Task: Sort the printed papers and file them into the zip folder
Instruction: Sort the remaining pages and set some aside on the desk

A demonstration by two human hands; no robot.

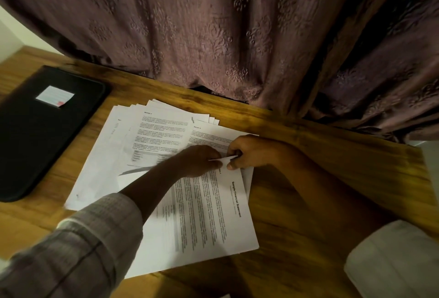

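Several printed papers [152,138] lie fanned out on the wooden table [308,202]. In front of them lies a sheet headed "Sample Financial Statement" [209,217], turned sideways. My left hand [199,161] and my right hand [249,152] meet at its far edge and both pinch a lifted paper edge [222,159] between them. The black zip folder [40,126] lies flat and closed at the left, with a white label [55,96] on its cover.
A brown patterned curtain [213,31] hangs along the table's far edge. Bare wood shows to the right of the papers. A white object [394,259] sits at the lower right corner.
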